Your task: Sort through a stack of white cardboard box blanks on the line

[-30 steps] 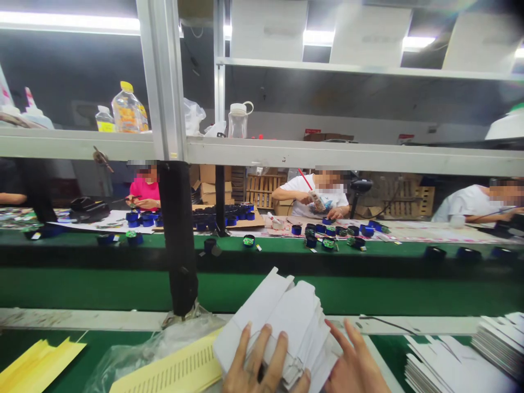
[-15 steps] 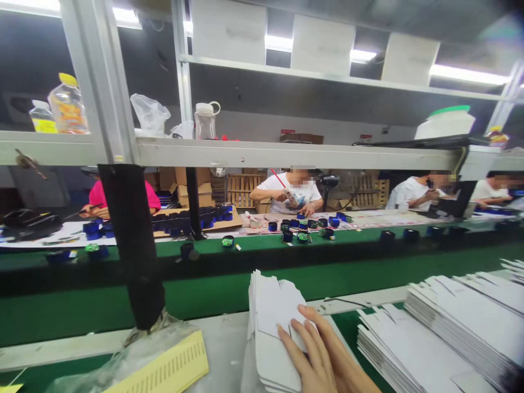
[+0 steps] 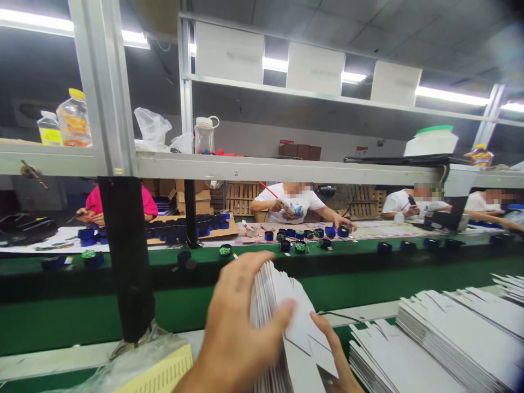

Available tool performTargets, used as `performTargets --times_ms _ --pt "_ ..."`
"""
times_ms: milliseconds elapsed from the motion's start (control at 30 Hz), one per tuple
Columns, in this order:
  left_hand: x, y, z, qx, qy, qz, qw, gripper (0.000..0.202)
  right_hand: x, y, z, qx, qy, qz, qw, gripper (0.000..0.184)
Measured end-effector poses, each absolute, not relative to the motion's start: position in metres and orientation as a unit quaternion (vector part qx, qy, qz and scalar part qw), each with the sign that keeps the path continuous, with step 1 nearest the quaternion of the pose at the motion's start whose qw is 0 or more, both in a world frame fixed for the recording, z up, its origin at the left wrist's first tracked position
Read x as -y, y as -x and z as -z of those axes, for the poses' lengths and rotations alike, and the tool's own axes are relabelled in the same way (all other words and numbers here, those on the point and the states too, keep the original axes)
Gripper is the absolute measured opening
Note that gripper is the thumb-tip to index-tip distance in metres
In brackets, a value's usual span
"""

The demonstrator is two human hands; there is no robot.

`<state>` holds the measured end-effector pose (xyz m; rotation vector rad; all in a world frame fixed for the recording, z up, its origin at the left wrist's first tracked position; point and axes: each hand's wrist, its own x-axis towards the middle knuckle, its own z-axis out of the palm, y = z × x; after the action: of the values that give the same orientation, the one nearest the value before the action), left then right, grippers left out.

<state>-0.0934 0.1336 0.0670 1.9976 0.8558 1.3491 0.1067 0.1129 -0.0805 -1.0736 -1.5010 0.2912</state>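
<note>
My left hand (image 3: 235, 333) grips the top and left side of an upright stack of flat white die-cut cardboard blanks (image 3: 286, 322), thumb over its top edge. From below right, my right hand (image 3: 333, 355) has its fingers pressed against the front face of the same stack. The stack stands on edge near me, just before the green conveyor belt (image 3: 368, 278). To its right lie rows of more flat white blanks (image 3: 434, 338), fanned in piles.
A black-wrapped frame post (image 3: 125, 256) stands at the left, with a plastic-bagged yellow slotted card (image 3: 159, 371) at its foot. Across the belt, several people sit at a bench covered in small blue round parts (image 3: 298, 236). A shelf above holds bottles (image 3: 73, 117) and a jug.
My left hand has come back into view and taken hold of the stack's top. The view has lifted slightly. The stack stays upright, as half a second ago.
</note>
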Motion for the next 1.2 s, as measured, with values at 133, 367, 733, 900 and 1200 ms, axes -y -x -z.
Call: performTargets --times_ms 133,367,733,900,1200 --pt "-0.156 0.118 -0.023 -0.416 -0.474 -0.385 0.674 0.101 -0.114 -0.102 0.059 0.563 0.427 -0.392 0.589 0.054" --pt "-0.155 0.115 -0.012 -0.352 -0.39 -0.436 0.73 0.09 -0.123 -0.09 -0.011 0.608 0.422 -0.411 0.532 0.094" --pt "-0.16 0.137 0.025 -0.264 -0.546 -0.618 0.5 0.09 -0.137 -0.045 0.03 0.649 0.384 -0.289 0.59 0.122" --pt "-0.164 0.138 0.035 -0.257 -0.565 -0.616 0.486 0.089 -0.139 -0.023 0.067 0.541 0.351 -0.354 0.677 0.133" --pt "-0.175 0.148 0.063 -0.246 -0.6 -0.599 0.469 0.092 -0.144 -0.005 0.075 0.506 0.25 -0.434 0.702 0.126"
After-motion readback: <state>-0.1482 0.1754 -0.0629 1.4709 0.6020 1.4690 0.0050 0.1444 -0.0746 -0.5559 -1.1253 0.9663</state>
